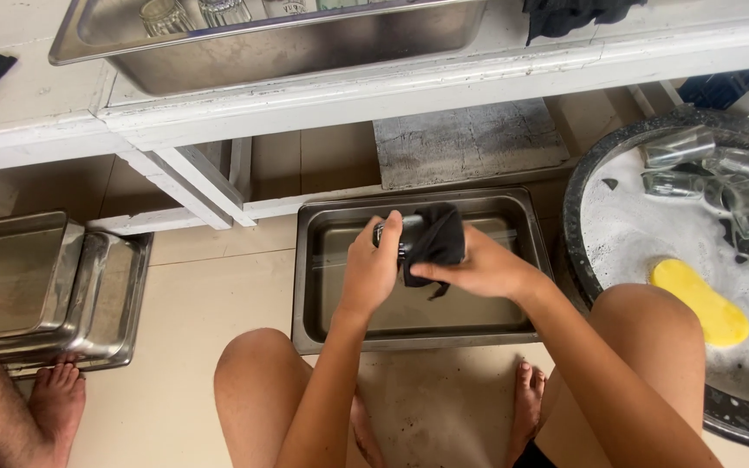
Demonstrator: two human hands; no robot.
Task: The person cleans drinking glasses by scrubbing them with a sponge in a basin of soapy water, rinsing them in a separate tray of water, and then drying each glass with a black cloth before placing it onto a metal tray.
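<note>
My left hand [373,267] grips a clear glass [389,232] above a steel tray [331,286] on the floor. Only a small part of the glass shows past my fingers. My right hand [478,269] holds a black cloth [435,238] pressed around the glass. Both hands hover over the middle of the tray, between my bare knees.
A round black basin [626,234] of soapy water at right holds several glasses [708,169] and a yellow sponge [700,299]. A steel pan [288,48] with glasses sits on the white bench [374,95]. Stacked steel trays [54,286] stand at left by another person's foot [55,399].
</note>
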